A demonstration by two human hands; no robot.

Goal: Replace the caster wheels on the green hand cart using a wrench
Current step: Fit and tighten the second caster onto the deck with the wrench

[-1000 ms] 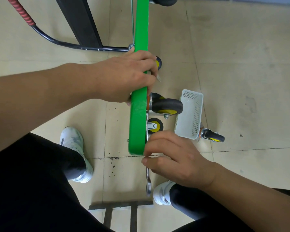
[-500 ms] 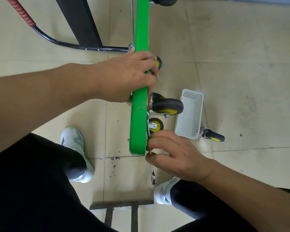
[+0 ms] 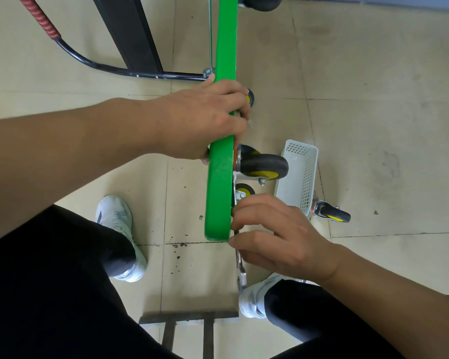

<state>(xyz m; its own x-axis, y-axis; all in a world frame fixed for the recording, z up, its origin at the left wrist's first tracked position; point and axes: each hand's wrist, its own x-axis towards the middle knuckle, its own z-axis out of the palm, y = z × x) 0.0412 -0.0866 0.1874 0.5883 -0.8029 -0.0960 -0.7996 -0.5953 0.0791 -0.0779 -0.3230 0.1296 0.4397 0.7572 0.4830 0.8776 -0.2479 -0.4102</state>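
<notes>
My left hand [image 3: 205, 120] grips the green cart [image 3: 219, 193], tipped on its edge on the floor [image 3: 373, 99]. My right hand [image 3: 275, 234] holds the wrench [image 3: 241, 273] at the cart's near corner; that hand hides its top end.

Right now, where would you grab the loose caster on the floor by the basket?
The caster lies on its side, its metal end close by the basket and its wheel pointing right. I'd probably grip across the wheel, coming from the right, where nothing crowds it.
</notes>
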